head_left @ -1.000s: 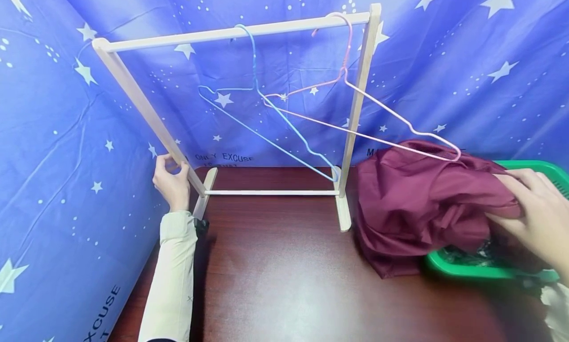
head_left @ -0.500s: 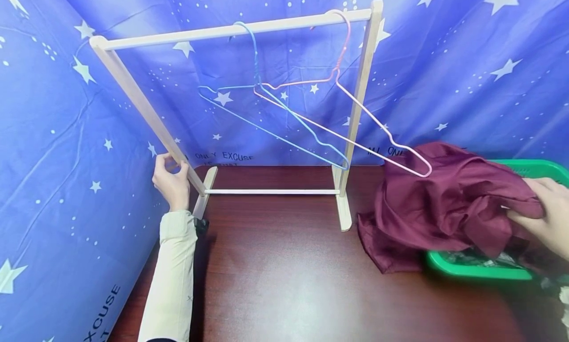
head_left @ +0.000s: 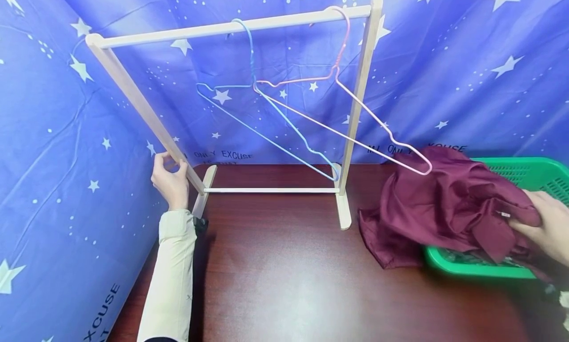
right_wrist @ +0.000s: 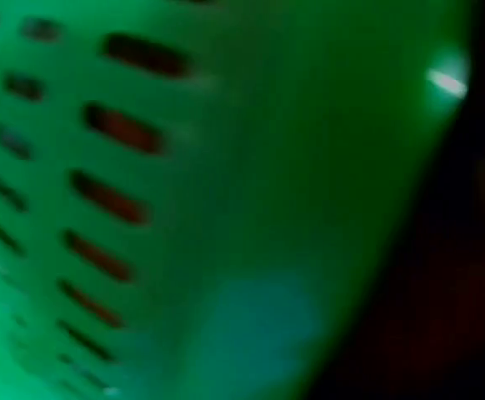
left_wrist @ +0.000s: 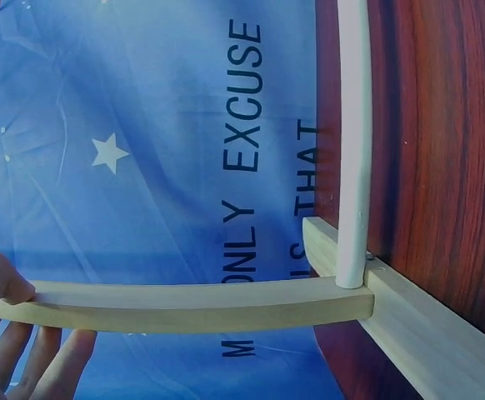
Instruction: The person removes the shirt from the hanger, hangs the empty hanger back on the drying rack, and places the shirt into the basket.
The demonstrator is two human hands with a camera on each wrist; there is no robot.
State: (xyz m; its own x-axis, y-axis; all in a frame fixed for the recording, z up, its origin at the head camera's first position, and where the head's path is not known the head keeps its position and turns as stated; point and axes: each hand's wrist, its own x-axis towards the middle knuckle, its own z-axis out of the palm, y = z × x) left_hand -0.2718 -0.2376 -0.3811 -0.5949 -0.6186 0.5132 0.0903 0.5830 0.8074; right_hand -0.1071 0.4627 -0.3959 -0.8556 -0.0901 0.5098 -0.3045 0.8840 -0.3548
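Note:
My left hand (head_left: 171, 184) pinches the left post (head_left: 142, 107) of a small wooden rack, thumb on one side and fingers on the other in the left wrist view. At the right edge of the head view, my right hand (head_left: 548, 226) grips a maroon garment (head_left: 444, 199) by its collar, where a small pale label shows. The garment's bulk lies bunched over the left part of a green basket (head_left: 480, 270) and spills onto the table. On the rack's top bar hang a blue wire hanger (head_left: 284, 116) and a pink wire hanger (head_left: 362, 105), both bare.
A dark reddish wooden table (head_left: 284, 273) bears the rack and basket. Behind and to the left hangs a blue curtain (head_left: 213, 134) with white stars and lettering. The pink hanger's right end overlaps the garment in view; contact cannot be told. Basket slots fill the right wrist view, blurred.
My right hand has moved right, drawing the garment along and uncovering more of the basket's back. The pink hanger has swung left; the blue one has swayed slightly. My left hand keeps its hold.

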